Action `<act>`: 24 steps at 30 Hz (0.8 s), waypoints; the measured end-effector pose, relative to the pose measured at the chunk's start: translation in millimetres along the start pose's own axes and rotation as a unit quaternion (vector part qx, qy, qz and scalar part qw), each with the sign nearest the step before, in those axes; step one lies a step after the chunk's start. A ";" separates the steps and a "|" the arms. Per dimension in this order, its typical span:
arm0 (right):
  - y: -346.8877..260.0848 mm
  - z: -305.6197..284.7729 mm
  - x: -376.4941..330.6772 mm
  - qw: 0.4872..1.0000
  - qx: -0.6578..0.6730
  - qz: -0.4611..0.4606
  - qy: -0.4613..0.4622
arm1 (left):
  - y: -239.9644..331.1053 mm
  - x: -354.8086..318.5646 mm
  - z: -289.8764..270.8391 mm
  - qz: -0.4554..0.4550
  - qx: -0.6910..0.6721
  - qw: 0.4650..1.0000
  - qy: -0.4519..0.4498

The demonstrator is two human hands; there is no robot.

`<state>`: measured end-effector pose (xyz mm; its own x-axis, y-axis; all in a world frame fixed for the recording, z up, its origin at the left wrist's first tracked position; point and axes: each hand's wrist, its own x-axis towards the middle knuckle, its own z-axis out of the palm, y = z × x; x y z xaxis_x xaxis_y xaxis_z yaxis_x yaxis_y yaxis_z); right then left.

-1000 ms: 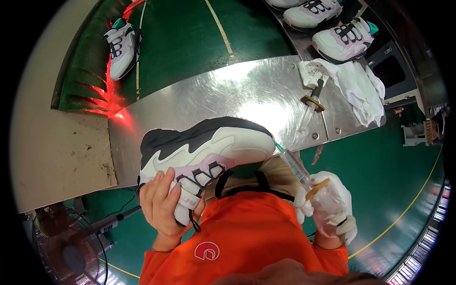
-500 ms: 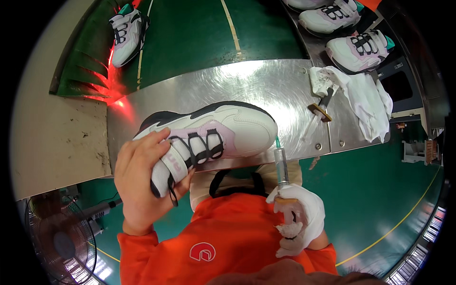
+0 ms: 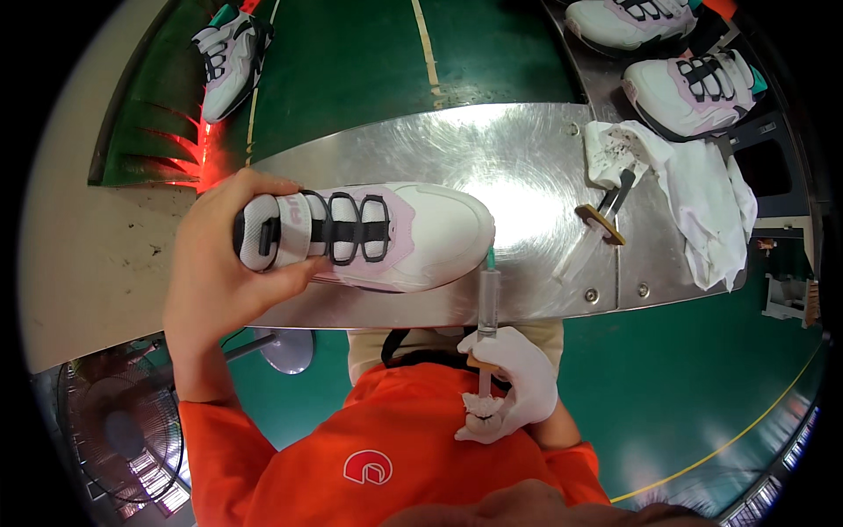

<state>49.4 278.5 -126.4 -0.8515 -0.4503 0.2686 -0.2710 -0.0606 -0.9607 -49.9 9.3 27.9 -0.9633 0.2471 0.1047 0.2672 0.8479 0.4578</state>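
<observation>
My bare left hand (image 3: 219, 263) grips a white and lilac sneaker (image 3: 439, 233) by its heel and collar, thumb on the near side. The shoe lies with its toe to the right and its black elastic laces facing up. In my right hand (image 3: 514, 386), which wears a white glove, a clear syringe (image 3: 488, 303) with a green tip points away from me. Its tip is at the near side of the toe; whether it touches the shoe I cannot tell. A strip of steel worktop (image 3: 386, 309) shows beneath both.
To the right lie a second syringe (image 3: 584, 250), a black-handled tool (image 3: 620, 189) and a white cloth (image 3: 698, 198). More sneakers stand at the far right (image 3: 698, 92) and far left (image 3: 230, 66), the latter on a green belt (image 3: 351, 70) beside red-lit flaps. A fan (image 3: 123, 430) stands lower left.
My left hand has turned the sneaker so its laces now face up, and shifted it slightly left. The syringe has moved left with my right hand, staying near the toe.
</observation>
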 end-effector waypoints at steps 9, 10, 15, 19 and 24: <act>8.5 2.5 -9.1 0.999 -0.012 -0.044 -0.005 | 11.1 40.3 -49.6 0.080 0.030 0.955 -0.284; 10.0 4.9 -11.6 0.999 -0.005 -0.040 -0.001 | 12.1 49.8 -53.3 0.103 -0.023 0.937 -0.332; 15.7 5.7 -16.4 0.998 0.042 -0.013 0.039 | 44.9 119.9 3.4 0.091 -0.013 0.888 -0.450; 11.4 11.4 -28.8 0.972 0.226 0.047 0.050 | 39.0 144.5 75.3 0.167 0.009 0.800 -0.576; -10.2 -7.7 -27.1 0.944 0.326 0.044 0.033 | 37.3 125.8 71.9 0.173 -0.016 0.801 -0.573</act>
<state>71.8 298.1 -123.4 -0.8898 -0.4242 0.1682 0.1183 -0.5704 -0.8128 -159.4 105.7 -5.3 -0.1712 0.7483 -0.6409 0.4947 0.6279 0.6009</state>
